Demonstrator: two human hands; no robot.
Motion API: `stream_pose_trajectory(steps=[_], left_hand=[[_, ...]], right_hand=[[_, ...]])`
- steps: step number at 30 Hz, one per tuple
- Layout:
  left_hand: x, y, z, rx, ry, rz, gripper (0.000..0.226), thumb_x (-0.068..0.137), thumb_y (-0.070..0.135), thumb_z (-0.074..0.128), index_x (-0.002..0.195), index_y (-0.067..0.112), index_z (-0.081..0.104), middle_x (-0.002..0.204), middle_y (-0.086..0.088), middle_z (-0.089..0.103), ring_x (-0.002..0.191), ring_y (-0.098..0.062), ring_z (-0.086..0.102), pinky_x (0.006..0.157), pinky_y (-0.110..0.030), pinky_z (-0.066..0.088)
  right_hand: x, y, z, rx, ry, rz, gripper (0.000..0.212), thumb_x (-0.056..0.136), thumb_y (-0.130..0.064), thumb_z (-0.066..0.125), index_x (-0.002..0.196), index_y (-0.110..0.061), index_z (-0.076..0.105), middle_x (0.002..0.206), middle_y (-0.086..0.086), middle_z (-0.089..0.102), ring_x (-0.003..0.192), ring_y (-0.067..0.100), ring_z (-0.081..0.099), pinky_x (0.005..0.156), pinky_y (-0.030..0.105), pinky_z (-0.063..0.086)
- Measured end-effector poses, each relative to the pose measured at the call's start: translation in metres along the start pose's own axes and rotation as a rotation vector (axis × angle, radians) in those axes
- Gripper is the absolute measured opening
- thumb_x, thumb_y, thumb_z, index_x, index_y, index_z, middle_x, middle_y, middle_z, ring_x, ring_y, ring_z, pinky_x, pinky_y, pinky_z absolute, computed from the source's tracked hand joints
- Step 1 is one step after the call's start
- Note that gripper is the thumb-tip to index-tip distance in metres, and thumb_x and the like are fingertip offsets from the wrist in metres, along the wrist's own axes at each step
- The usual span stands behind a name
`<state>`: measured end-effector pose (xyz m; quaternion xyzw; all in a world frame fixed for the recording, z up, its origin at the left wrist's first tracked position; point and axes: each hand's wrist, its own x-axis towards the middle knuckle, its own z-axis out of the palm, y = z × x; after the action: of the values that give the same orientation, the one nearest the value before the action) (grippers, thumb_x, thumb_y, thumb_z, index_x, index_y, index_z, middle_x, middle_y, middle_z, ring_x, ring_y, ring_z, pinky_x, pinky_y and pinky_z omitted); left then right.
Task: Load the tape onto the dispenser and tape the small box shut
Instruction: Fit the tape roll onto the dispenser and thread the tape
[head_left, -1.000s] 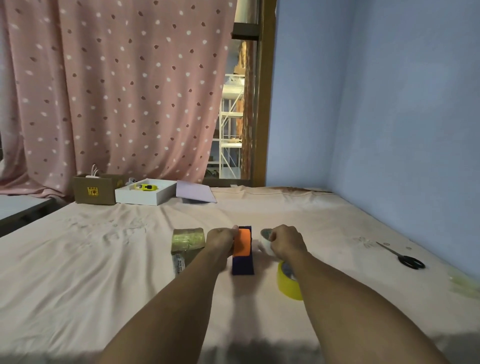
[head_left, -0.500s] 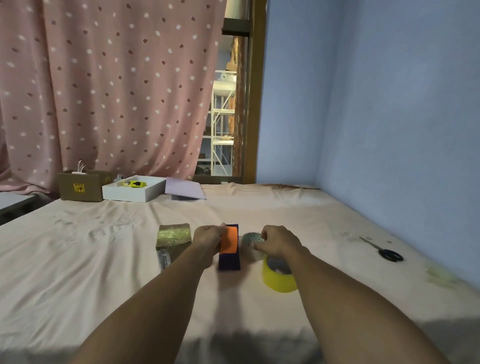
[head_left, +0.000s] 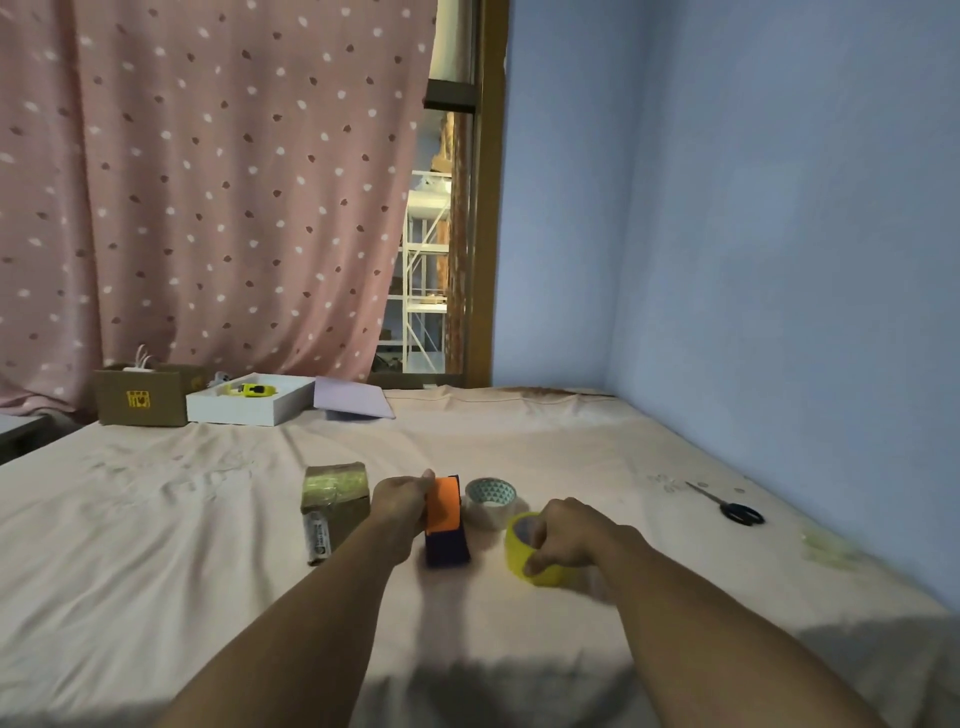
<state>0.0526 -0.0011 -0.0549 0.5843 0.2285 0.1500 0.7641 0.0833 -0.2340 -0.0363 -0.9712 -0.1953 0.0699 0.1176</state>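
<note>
Head view: dispenser (head_left: 444, 525), orange over dark blue, gripped by left hand (head_left: 401, 501) on bed (head_left: 156, 545). Yellow roll (head_left: 537, 564) grasped by right hand (head_left: 574, 535), just right of dispenser. Clear roll (head_left: 489, 503) lying behind, between hands. Small box (head_left: 335, 501) left of left hand, taped over top. Scissors (head_left: 730, 506) well apart, near wall.
</note>
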Motion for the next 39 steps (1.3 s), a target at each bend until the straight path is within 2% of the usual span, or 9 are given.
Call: stream_pose_trajectory(steps=[3, 6, 8, 13, 20, 28, 33, 36, 39], left_hand=[[-0.001, 0.002, -0.001, -0.011, 0.012, 0.002, 0.022, 0.099, 0.020, 0.066, 0.084, 0.005, 0.059, 0.117, -0.024, 0.064, 0.109, -0.040, 0.064, 0.092, -0.050, 0.058], [-0.001, 0.003, -0.002, -0.015, 0.014, -0.010, 0.021, 0.100, 0.020, 0.065, 0.090, 0.003, 0.058, 0.117, -0.023, 0.062, 0.103, -0.037, 0.062, 0.086, -0.046, 0.057], [0.001, 0.002, -0.002, -0.038, 0.010, -0.022, 0.022, 0.099, 0.020, 0.066, 0.099, 0.000, 0.059, 0.120, -0.024, 0.063, 0.106, -0.039, 0.064, 0.092, -0.049, 0.057], [0.000, 0.001, 0.002, -0.017, 0.011, -0.029, 0.021, 0.099, 0.019, 0.065, 0.093, 0.000, 0.059, 0.112, -0.021, 0.063, 0.102, -0.037, 0.063, 0.098, -0.052, 0.056], [-0.004, 0.010, 0.003, 0.026, 0.075, 0.001, 0.026, 0.099, 0.025, 0.063, 0.111, 0.002, 0.061, 0.116, -0.021, 0.064, 0.106, -0.037, 0.062, 0.099, -0.051, 0.055], [-0.003, 0.004, 0.013, -0.033, 0.020, -0.011, 0.035, 0.102, 0.026, 0.059, 0.122, -0.003, 0.060, 0.125, -0.023, 0.064, 0.110, -0.038, 0.062, 0.095, -0.046, 0.055], [-0.010, -0.004, 0.012, -0.179, -0.084, -0.026, 0.038, 0.103, 0.035, 0.057, 0.108, -0.002, 0.061, 0.088, -0.015, 0.062, 0.077, -0.028, 0.061, 0.069, -0.036, 0.053], [-0.011, -0.013, 0.004, -0.064, -0.176, 0.011, 0.034, 0.091, 0.019, 0.075, 0.107, -0.009, 0.065, 0.096, -0.024, 0.070, 0.078, -0.030, 0.066, 0.062, -0.033, 0.056], [-0.010, -0.023, -0.007, -0.026, -0.254, -0.008, 0.032, 0.088, 0.000, 0.073, 0.115, -0.014, 0.063, 0.111, -0.034, 0.071, 0.079, -0.032, 0.072, 0.058, -0.033, 0.060]], right_hand=[[0.004, 0.004, 0.000, 0.176, 0.140, 0.003, 0.035, 0.072, -0.041, 0.084, 0.044, -0.038, 0.063, 0.071, -0.001, 0.057, 0.073, 0.021, 0.053, 0.058, 0.029, 0.037], [0.009, 0.006, 0.000, 0.494, 0.361, 0.017, 0.027, 0.074, -0.037, 0.085, 0.062, -0.016, 0.073, 0.064, 0.001, 0.064, 0.069, 0.021, 0.058, 0.059, 0.031, 0.037], [0.012, -0.001, 0.000, 0.680, 0.449, 0.015, 0.020, 0.077, -0.032, 0.085, 0.077, -0.013, 0.078, 0.073, 0.003, 0.073, 0.075, 0.021, 0.064, 0.063, 0.030, 0.042], [0.020, -0.033, 0.011, 1.037, 0.315, -0.045, 0.007, 0.084, -0.016, 0.083, 0.086, -0.012, 0.077, 0.093, 0.009, 0.079, 0.093, 0.027, 0.075, 0.082, 0.043, 0.062], [0.028, -0.068, 0.036, 1.035, 0.267, -0.017, 0.023, 0.068, -0.032, 0.083, 0.081, -0.014, 0.077, 0.092, 0.013, 0.077, 0.096, 0.036, 0.074, 0.079, 0.051, 0.063], [0.026, -0.081, 0.042, 0.977, 0.322, -0.075, 0.017, 0.094, -0.016, 0.068, 0.105, -0.006, 0.077, 0.095, 0.011, 0.073, 0.081, 0.024, 0.063, 0.071, 0.044, 0.060], [0.026, -0.075, 0.050, 1.038, 0.266, -0.074, 0.017, 0.095, -0.016, 0.069, 0.106, -0.004, 0.072, 0.094, 0.009, 0.070, 0.081, 0.024, 0.060, 0.066, 0.040, 0.052], [0.027, -0.067, 0.056, 1.038, 0.180, -0.078, 0.018, 0.093, -0.015, 0.072, 0.109, -0.008, 0.073, 0.101, 0.006, 0.074, 0.091, 0.020, 0.066, 0.079, 0.035, 0.056], [0.026, -0.062, 0.053, 1.041, 0.085, -0.052, 0.013, 0.089, -0.021, 0.076, 0.096, -0.011, 0.077, 0.079, -0.002, 0.070, 0.073, 0.011, 0.063, 0.065, 0.024, 0.050]])
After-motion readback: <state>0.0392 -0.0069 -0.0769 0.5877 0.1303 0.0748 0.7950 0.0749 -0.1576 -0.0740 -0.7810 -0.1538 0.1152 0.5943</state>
